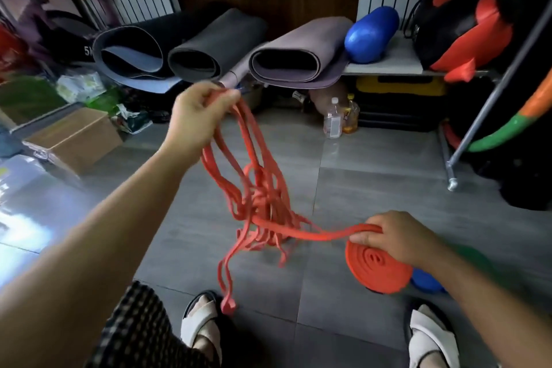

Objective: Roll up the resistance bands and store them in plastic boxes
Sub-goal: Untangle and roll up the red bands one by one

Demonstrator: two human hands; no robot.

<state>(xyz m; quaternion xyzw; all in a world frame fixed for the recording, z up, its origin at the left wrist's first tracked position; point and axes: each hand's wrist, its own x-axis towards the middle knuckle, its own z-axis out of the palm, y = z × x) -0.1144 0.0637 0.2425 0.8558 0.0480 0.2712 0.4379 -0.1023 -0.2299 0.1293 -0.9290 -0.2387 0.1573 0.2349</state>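
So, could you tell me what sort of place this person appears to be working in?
Probably a gym or fitness studio's storage corner: rolled exercise mats lie on a low shelf, a blue roller sits beside them, and the left hand holds tangled orange resistance bands.

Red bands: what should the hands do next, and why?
Probably the left hand should shake its gripped strands loose: the band feeding the roll in the right hand runs into a knotted tangle, so winding on would likely snag.
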